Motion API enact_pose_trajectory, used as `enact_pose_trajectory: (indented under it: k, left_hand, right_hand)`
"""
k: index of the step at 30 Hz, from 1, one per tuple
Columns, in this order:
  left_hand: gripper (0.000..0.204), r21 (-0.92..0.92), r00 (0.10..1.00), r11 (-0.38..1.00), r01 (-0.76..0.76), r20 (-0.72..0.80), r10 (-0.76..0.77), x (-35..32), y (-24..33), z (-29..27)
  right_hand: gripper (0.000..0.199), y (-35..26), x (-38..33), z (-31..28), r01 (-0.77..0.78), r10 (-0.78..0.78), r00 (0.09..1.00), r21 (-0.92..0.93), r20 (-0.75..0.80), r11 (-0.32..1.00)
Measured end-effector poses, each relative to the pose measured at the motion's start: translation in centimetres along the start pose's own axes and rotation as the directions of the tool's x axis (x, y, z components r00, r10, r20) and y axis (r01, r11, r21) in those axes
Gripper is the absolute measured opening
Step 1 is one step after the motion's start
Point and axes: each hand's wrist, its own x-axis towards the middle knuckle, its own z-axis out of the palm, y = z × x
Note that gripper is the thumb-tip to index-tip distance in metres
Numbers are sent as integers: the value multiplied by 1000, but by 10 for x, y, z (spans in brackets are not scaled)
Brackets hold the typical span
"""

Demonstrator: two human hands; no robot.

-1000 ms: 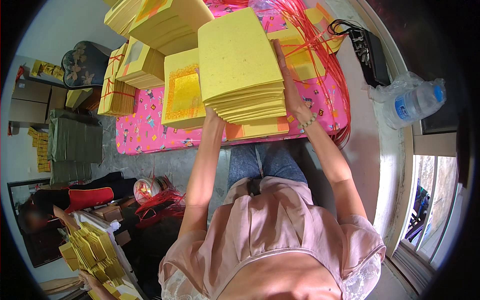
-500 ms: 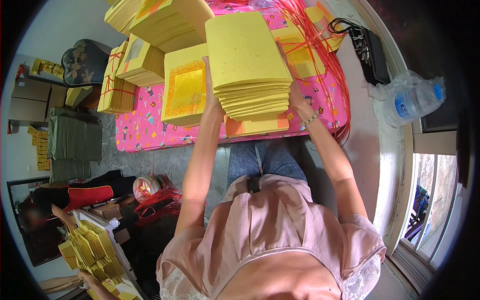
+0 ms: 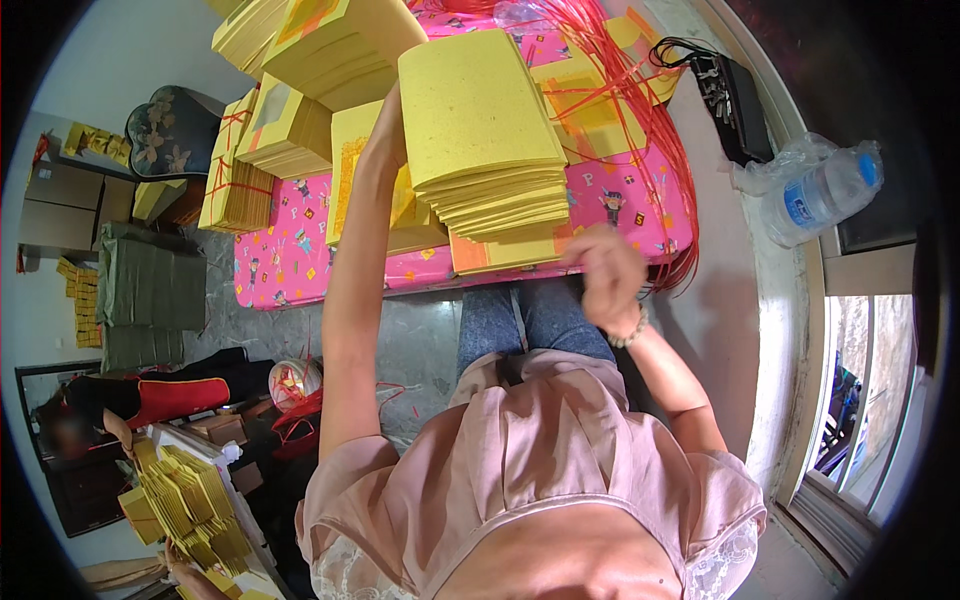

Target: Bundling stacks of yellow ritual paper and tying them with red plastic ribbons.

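Note:
A tall stack of yellow paper sheets [image 3: 485,130] stands in front of me on the pink patterned table cover, on top of another yellow bundle [image 3: 510,250] with an orange patch. Against the stack's far left side lies my left hand [image 3: 386,135], its fingers hidden behind paper. My right hand [image 3: 608,268], with a beaded bracelet on the wrist, is off the stack near the table's front edge. It is smeared by motion, and its fingers look partly bent. Beside the left forearm sits a yellow stack with a gold-orange square [image 3: 350,190], partly covered by that arm.
Red plastic strands [image 3: 670,180] hang over the table's right side. More yellow stacks [image 3: 290,130] rise at the left, one tied bundle [image 3: 235,190] among them. A water bottle [image 3: 815,205] and black bag [image 3: 740,110] lie right. At lower left, another person handles folded yellow paper [image 3: 190,490].
My right hand has come off the stack's right side and moved back toward me. My left hand has slid farther along the left side. The stack has shifted slightly left.

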Motion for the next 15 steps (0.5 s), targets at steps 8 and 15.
enact_pose_trajectory:
  k: [8, 15]
  left_hand:
    - [42, -114, 975, 968, 222, 10, -222, 23, 1, -12]
    - [43, -230, 972, 944, 236, 33, -234, 30, -10, -12]
  right_hand:
    - [14, -14, 7, 51, -80, 92, 959, -54, 268, 995]
    - [11, 0, 14, 56, -35, 50, 987, -102, 152, 994]
